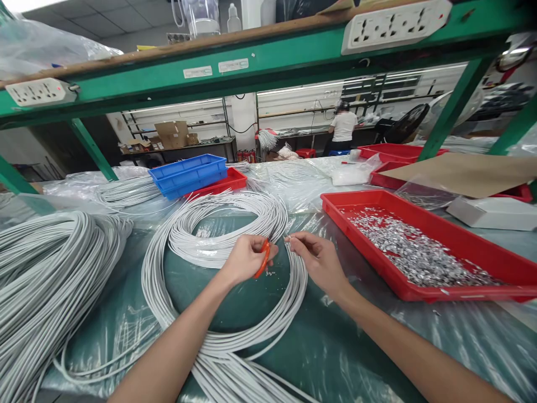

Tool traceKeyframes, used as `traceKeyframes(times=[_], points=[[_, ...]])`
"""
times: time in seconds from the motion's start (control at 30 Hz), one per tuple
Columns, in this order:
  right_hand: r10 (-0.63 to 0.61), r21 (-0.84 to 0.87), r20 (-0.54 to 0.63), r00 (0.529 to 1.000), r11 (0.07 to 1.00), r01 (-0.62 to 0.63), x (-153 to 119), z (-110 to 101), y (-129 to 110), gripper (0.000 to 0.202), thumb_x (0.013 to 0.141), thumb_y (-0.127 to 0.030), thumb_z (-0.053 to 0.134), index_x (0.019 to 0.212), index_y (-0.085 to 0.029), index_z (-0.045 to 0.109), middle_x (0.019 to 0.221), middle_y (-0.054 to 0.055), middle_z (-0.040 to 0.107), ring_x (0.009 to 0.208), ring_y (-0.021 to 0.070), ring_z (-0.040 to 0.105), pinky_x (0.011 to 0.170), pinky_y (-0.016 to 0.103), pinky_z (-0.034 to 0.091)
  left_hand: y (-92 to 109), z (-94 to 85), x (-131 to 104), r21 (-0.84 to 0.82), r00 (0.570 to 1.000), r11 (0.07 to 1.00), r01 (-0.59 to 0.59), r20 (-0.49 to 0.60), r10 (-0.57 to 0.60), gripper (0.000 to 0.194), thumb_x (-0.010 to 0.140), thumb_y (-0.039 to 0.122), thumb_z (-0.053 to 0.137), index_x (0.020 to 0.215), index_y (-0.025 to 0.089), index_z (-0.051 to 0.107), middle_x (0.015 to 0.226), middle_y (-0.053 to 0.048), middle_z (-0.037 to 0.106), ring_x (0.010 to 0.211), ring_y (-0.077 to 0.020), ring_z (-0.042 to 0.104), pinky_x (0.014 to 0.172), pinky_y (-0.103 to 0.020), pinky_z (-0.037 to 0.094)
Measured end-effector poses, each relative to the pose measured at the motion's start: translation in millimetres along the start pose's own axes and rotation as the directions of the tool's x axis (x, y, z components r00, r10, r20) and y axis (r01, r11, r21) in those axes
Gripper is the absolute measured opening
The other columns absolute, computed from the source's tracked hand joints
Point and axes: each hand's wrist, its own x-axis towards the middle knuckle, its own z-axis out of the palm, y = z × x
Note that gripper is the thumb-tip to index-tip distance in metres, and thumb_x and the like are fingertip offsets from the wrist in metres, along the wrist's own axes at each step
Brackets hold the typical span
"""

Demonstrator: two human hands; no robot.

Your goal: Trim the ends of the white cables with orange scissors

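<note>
Green workbench (361,347), film-covered; on it: pale cable coils (153,268) at centre, thick cable bundle (50,280) left, red tray (461,293) right.

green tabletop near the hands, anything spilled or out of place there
Yes: small pale bits lie scattered on the green tabletop near the left hand, inside the white cable coil; odd because they're loose, uncontained.

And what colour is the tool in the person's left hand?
The tool is orange where visible, in the head view.

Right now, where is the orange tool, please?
In the head view, the orange tool is near the middle, in the left hand, with the right hand just to its right.
</note>
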Motion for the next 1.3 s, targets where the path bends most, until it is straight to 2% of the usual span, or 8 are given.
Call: traceKeyframes(times=[0.1, 0.23, 0.37, 0.6, 0.83, 1.07, 1.17, 1.3], points=[[0.046, 0.069, -0.01, 0.999, 0.997, -0.045, 3, -1, 2, 0.025, 0.087, -0.04, 0.061, 0.081, -0.017, 0.068, 0.066, 0.001, 0.058, 0.061, 0.0142, 0.052, 0.059, 0.026, 0.042, 1, 2.6, -4, 0.093, 0.999, 0.995, -0.03, 0.035, 0.027, 0.022, 0.077, 0.027, 0.061, 0.061, 0.014, 0.054, 0.053, 0.002, 0.053, 0.048, -0.0085, 0.049, 0.047, -0.019, 0.037], [0.056, 0.091, 0.024, 0.998, 0.994, -0.058, 3, -1, 3, 0.024, 0.087, -0.039, 0.061, 0.08, -0.017, 0.067, 0.063, -0.001, 0.053, 0.06, 0.0129, 0.049, 0.059, 0.026, 0.04, 1, 4.7, -5, 0.173, 0.999, 0.984, -0.042, 0.04, 0.036, 0.024, 0.077, 0.025, 0.058, 0.057, 0.015, 0.05, 0.052, 0.002, 0.052, 0.048, -0.0088, 0.049, 0.045, -0.019, 0.035], [0.053, 0.066, 0.06, 0.997, 0.996, -0.057, 1, -1, 1, 0.023, 0.087, -0.037, 0.061, 0.081, -0.016, 0.069, 0.063, -0.001, 0.053, 0.06, 0.0128, 0.048, 0.059, 0.026, 0.039, 3, 3.5, -3, 0.135, 0.998, 0.991, 0.021, 0.049, -0.028, 0.021, 0.076, 0.024, 0.057, 0.057, 0.015, 0.053, 0.052, 0.001, 0.055, 0.044, -0.0084, 0.05, 0.041, -0.018, 0.034], [0.037, 0.083, 0.153, 0.987, 0.995, -0.05, 4, -7, -4, 0.024, 0.088, -0.036, 0.059, 0.078, -0.016, 0.069, 0.063, 0.0, 0.054, 0.061, 0.0136, 0.05, 0.059, 0.026, 0.039, 7, -0.5, -4, 0.042, 0.983, 0.997, 0.063, 0.168, -0.069, 0.027, 0.075, 0.032, 0.065, 0.057, 0.014, 0.056, 0.054, -0.002, 0.061, 0.038, -0.0082, 0.051, 0.036, -0.017, 0.032], [0.012, 0.047, 0.118, 0.993, 0.999, -0.017, 4, -6, -4, 0.022, 0.087, -0.035, 0.06, 0.075, -0.017, 0.064, 0.068, 0.001, 0.058, 0.065, 0.0146, 0.053, 0.062, 0.026, 0.042, 6, 1.9, -5, 0.101, 0.989, 0.992, 0.071, 0.123, -0.083, 0.028, 0.073, 0.028, 0.063, 0.052, 0.015, 0.051, 0.051, 0.0, 0.058, 0.038, -0.0064, 0.046, 0.036, -0.016, 0.032], [-0.035, -0.077, 0.17, 0.985, 0.996, 0.049, 6, -11, -13, 0.02, 0.086, -0.032, 0.061, 0.073, -0.017, 0.064, 0.066, 0.001, 0.058, 0.063, 0.0142, 0.051, 0.062, 0.027, 0.041, 5, 0.4, -6, 0.145, 0.99, 0.989, 0.04, 0.129, -0.059, 0.026, 0.076, 0.028, 0.058, 0.054, 0.015, 0.051, 0.052, 0.0, 0.057, 0.039, -0.0061, 0.047, 0.037, -0.015, 0.033], [0.015, -0.04, 0.212, 0.977, 0.999, -0.007, 9, -13, -12, 0.023, 0.085, -0.036, 0.062, 0.073, -0.017, 0.065, 0.064, 0.001, 0.056, 0.061, 0.0139, 0.049, 0.058, 0.026, 0.04, 2, -0.1, -5, 0.149, 0.987, 0.988, 0.031, 0.15, -0.054, 0.026, 0.077, 0.029, 0.057, 0.056, 0.015, 0.051, 0.053, 0.0, 0.058, 0.039, -0.0062, 0.047, 0.038, -0.016, 0.035], [0.141, 0.087, 0.304, 0.942, 0.981, -0.175, 11, -13, -11, 0.034, 0.084, -0.045, 0.061, 0.065, -0.016, 0.063, 0.059, 0.001, 0.053, 0.059, 0.0137, 0.048, 0.055, 0.026, 0.039, 0, -0.7, -5, 0.138, 0.984, 0.99, 0.035, 0.168, -0.058, 0.027, 0.078, 0.029, 0.056, 0.055, 0.015, 0.051, 0.053, 0.0, 0.058, 0.038, -0.0063, 0.047, 0.038, -0.016, 0.035]])
